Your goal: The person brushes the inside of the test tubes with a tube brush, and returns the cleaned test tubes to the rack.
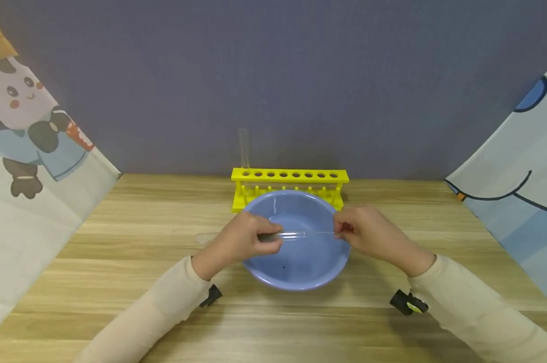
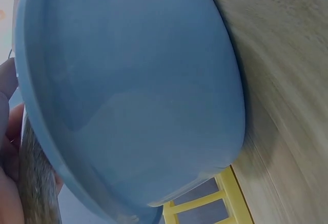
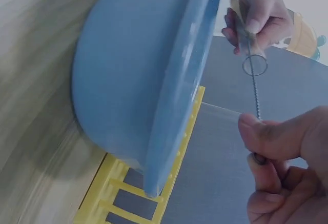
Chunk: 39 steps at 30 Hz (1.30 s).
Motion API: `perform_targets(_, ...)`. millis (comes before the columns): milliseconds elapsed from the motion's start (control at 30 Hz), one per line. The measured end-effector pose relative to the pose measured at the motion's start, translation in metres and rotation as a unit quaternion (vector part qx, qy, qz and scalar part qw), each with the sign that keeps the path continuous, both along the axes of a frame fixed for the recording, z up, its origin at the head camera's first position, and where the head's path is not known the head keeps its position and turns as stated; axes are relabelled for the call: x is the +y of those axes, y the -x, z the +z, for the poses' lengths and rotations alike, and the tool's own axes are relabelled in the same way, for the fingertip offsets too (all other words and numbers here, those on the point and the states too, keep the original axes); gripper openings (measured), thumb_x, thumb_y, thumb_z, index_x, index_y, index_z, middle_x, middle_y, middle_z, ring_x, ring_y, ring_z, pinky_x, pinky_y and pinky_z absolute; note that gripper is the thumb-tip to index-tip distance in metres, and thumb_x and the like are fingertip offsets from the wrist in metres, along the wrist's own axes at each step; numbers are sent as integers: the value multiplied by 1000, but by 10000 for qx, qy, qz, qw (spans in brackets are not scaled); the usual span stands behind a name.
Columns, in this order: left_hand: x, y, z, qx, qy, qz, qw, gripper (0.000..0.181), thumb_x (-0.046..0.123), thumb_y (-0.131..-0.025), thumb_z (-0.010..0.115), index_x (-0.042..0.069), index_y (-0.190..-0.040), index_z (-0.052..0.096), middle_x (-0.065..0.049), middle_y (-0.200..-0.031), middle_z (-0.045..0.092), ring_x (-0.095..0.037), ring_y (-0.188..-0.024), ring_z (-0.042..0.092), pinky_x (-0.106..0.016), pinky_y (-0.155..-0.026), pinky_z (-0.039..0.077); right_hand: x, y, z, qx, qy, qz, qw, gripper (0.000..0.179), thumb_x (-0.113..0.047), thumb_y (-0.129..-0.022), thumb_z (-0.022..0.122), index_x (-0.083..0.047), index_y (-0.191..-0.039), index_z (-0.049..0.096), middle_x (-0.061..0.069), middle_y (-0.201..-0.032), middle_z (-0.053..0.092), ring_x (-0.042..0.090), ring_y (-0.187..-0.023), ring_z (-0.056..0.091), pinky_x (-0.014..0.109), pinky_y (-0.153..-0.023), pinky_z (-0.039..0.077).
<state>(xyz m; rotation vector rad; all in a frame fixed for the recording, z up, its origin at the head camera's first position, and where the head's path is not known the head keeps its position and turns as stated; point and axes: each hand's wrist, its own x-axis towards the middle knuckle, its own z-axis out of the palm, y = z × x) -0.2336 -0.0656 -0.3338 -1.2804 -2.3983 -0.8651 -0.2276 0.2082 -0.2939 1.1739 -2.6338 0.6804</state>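
Observation:
My left hand (image 1: pixel 237 241) grips a clear glass test tube (image 1: pixel 296 235), held level over the blue basin (image 1: pixel 296 269) with its open mouth facing right. Inside the tube is a test tube brush, whose bristles (image 2: pixel 38 180) show below the fingers in the left wrist view. From the tube's mouth runs the brush's thin twisted wire handle (image 3: pixel 257 96). My right hand (image 1: pixel 369 234) pinches the end of this wire between thumb and fingers, above the basin's right rim. The tube's rounded end (image 1: pixel 204 238) sticks out left past the left hand.
Behind the basin stands a yellow test tube rack (image 1: pixel 291 176) with a row of holes. Another clear test tube (image 1: pixel 243 148) stands upright in its leftmost hole. A wooden table (image 1: pixel 132 282) lies below, with a grey wall panel (image 1: pixel 273 85) at the back.

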Motion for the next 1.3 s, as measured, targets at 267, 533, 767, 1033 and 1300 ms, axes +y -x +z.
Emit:
perform_targets(267,5,1,-6,1075,-43,-1,9942,15,12,-77,70,5,-89,75,-2,-77,71,-5,-59,58,-11,-55,43,-2,10,8,-1158,-134,159,9931,27,9,-72,73,-11,-61,57,-7,-60,55,5,-55,48,21,-48,45)
perform_targets(533,12,1,-8,2007,-190,14,9795,19,16,-72,74,5,-87,75,0,-73,70,-7,-59,60,-16,-56,47,-3,13,13,-2021,-119,184,9791,22,2,-72,77,-9,-63,60,-6,-60,54,7,-55,49,21,-50,44)
perform_targets(767,16,1,-6,2249,-129,81,9743,18,17,-72,74,6,-87,75,1,-73,70,-7,-62,63,-18,-58,50,-8,11,14,-2332,32,123,9723,21,3,-72,76,-6,-63,60,-4,-58,53,8,-54,48,20,-48,41)
perform_targets(1033,17,2,-7,2313,-123,122,9727,19,17,-72,74,6,-86,74,2,-71,69,-7,-60,60,-17,-58,48,-18,2,10,-1437,-234,-169,9892,25,4,-72,76,-11,-62,58,-6,-59,54,7,-55,48,21,-49,44)
perform_targets(1300,17,2,-7,2164,-141,102,9761,18,16,-73,74,5,-87,74,1,-72,69,-8,-60,60,-17,-58,48,-28,-7,-3,481,-379,-173,9980,30,10,-68,75,-11,-62,55,-4,-61,52,8,-56,46,20,-49,42)
